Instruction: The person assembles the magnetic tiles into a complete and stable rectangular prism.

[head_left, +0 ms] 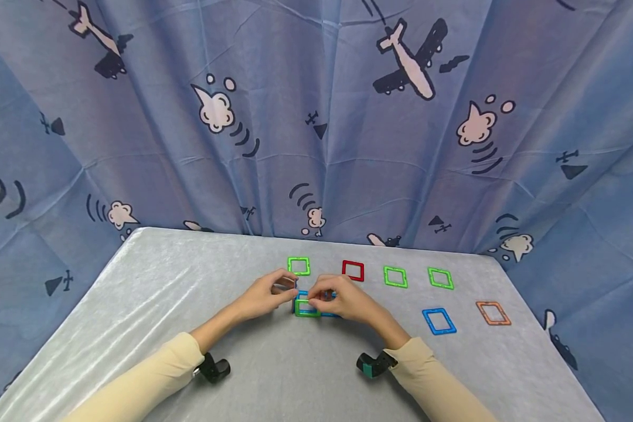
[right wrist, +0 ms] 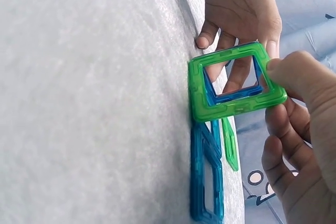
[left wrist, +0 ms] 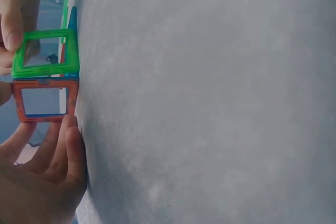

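Fingers of the right hand (head_left: 350,299) are bent, and thumb and forefinger pinch the upper edge of the green frame (right wrist: 197,90), which stands nearly upright between the two hands, over the table (head_left: 295,375). Fingers of the left hand (left wrist: 44,187) are half bent and touch the side of the reddish frame (left wrist: 44,84), just beside the green one; whether they squeeze it, I cannot tell. Through the green frame one sees a blue piece (right wrist: 239,95), and a blue frame (right wrist: 197,182) is near it on the right. Farther out lie three green squares (head_left: 395,285), a red square (head_left: 353,262), a blue square (head_left: 443,332) and an orange square (head_left: 498,323), before the curtain (head_left: 274,117)
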The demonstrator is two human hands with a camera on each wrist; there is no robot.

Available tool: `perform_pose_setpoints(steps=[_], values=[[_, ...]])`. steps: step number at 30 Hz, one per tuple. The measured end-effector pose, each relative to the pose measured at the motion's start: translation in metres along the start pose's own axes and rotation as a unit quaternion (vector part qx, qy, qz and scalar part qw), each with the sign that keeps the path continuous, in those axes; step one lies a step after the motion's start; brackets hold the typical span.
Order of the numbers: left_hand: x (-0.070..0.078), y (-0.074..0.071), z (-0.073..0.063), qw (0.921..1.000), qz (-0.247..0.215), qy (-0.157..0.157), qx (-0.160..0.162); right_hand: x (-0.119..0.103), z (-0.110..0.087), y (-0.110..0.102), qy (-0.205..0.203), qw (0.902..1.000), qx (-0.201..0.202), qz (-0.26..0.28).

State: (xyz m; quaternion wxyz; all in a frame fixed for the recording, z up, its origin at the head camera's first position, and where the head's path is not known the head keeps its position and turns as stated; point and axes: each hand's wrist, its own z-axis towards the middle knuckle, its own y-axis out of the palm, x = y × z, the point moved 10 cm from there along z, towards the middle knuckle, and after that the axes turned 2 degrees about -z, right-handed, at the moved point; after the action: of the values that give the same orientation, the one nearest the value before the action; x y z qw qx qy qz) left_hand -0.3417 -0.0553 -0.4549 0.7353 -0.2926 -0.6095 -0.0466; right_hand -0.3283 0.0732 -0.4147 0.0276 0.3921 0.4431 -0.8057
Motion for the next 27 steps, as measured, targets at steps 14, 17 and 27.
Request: perform_pose_setpoints(steps=[14, 17, 27], values=[[-0.002, 0.001, 0.0, 0.9999, 0.006, -0.007, -0.008, 0.005, -0.002, 0.0, 0.018, 0.9998, 0.002, 0.003], [-0.003, 0.001, 0.0, 0.9999, 0.007, -0.011, -0.008, 0.005, -0.003, -0.001, 0.014, 0.9999, 0.004, 0.004], [-0.002, 0.0, 0.0, 0.9999, 0.002, -0.013, -0.003, 0.01, -0.021, -0.023, 0.027, 0.999, 0.026, 0.024]])
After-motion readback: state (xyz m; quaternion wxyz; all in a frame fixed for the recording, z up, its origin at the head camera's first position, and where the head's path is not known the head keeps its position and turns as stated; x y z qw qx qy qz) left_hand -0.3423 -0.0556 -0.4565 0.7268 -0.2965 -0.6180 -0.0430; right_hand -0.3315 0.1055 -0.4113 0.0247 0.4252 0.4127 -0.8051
